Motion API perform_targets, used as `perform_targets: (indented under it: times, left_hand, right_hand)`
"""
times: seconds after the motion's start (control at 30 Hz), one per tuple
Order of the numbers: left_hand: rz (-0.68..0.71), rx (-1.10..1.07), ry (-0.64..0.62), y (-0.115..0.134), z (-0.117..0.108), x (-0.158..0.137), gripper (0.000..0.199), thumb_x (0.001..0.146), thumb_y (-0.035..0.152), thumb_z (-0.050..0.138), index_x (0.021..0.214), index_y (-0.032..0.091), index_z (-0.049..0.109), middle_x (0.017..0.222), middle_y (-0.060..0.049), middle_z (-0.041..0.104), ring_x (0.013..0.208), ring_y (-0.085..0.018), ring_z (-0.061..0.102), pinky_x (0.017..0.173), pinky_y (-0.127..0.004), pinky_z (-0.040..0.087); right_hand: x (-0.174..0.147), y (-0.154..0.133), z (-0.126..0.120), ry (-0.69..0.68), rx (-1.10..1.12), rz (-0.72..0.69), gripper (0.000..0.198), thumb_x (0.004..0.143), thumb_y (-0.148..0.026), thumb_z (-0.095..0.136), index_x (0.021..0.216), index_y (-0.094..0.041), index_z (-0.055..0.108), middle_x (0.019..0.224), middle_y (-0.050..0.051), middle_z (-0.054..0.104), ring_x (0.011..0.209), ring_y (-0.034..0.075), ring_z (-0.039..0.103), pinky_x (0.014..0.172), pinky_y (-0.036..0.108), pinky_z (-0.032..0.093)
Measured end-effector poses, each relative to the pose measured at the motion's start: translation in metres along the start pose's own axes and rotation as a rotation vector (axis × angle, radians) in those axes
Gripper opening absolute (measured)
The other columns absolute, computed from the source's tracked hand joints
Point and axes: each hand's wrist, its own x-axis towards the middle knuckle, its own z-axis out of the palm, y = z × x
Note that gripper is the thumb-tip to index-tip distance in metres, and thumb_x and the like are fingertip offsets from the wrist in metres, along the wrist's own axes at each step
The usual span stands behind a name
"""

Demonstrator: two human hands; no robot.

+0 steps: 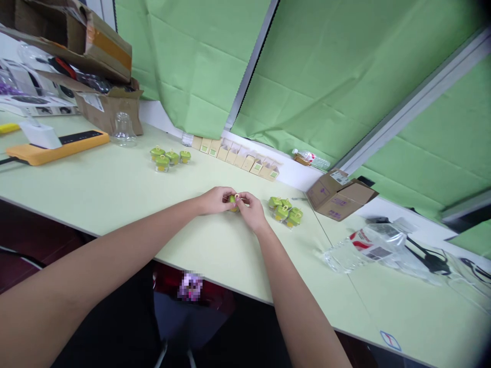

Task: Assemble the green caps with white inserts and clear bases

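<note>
Both hands meet over the middle of the table. My left hand (217,200) has its fingers closed round the side of a small clear container with a green lid (232,200). On the other side, my right hand (250,208) pinches at the pale loop on top of that container. Fingers cover most of it. To the right of my hands stands a cluster of several similar green-lidded containers (282,212). Another group of green-lidded containers (162,163) stands farther back on the left.
A row of small cardboard houses (233,153) lines the back edge. An orange power strip (61,148) and a clear plastic cup (124,131) are at left, by cardboard boxes (111,107). Rightward are a carton (339,197), a large plastic bottle (364,248) and cables (429,260).
</note>
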Motion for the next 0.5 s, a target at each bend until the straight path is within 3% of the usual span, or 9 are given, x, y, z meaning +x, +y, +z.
perform_targets:
  times: [0.13,0.27,0.4,0.5]
  left_hand:
    - [-0.020,-0.078,-0.031,-0.006,0.003,0.003,0.032,0.073,0.034,0.072,0.099,0.016,0.067,0.091,-0.006,0.069,0.082,-0.018,0.064,0.075,-0.032,0.052]
    - [-0.081,-0.077,0.023,-0.008,0.001,0.004,0.042,0.072,0.038,0.073,0.107,0.017,0.063,0.112,-0.010,0.067,0.103,-0.023,0.064,0.089,-0.036,0.052]
    - [-0.113,0.138,0.191,-0.007,-0.015,0.006,0.032,0.079,0.037,0.065,0.104,0.018,0.063,0.117,-0.010,0.066,0.106,-0.024,0.063,0.092,-0.038,0.052]
    - [-0.027,0.413,0.294,-0.009,-0.035,0.008,0.024,0.082,0.030,0.059,0.103,0.019,0.064,0.116,-0.009,0.065,0.108,-0.025,0.060,0.097,-0.040,0.049]
  right_hand:
    - [0.001,-0.002,-0.004,-0.024,-0.078,-0.016,0.020,0.083,-0.039,0.058,0.089,-0.023,0.066,0.095,0.003,0.070,0.091,0.020,0.065,0.074,0.029,0.049]
    - [0.003,0.001,-0.020,0.075,-0.424,-0.084,0.018,0.087,-0.031,0.053,0.090,-0.020,0.067,0.096,0.006,0.068,0.090,0.020,0.062,0.082,0.033,0.046]
    - [0.003,0.004,-0.044,0.230,-0.818,-0.001,0.021,0.089,-0.024,0.051,0.090,-0.017,0.070,0.103,0.012,0.067,0.102,0.026,0.057,0.092,0.038,0.039]
    - [0.000,0.004,-0.055,0.283,-1.016,0.105,0.027,0.092,-0.023,0.046,0.094,-0.015,0.072,0.105,0.015,0.066,0.104,0.030,0.054,0.089,0.040,0.038]
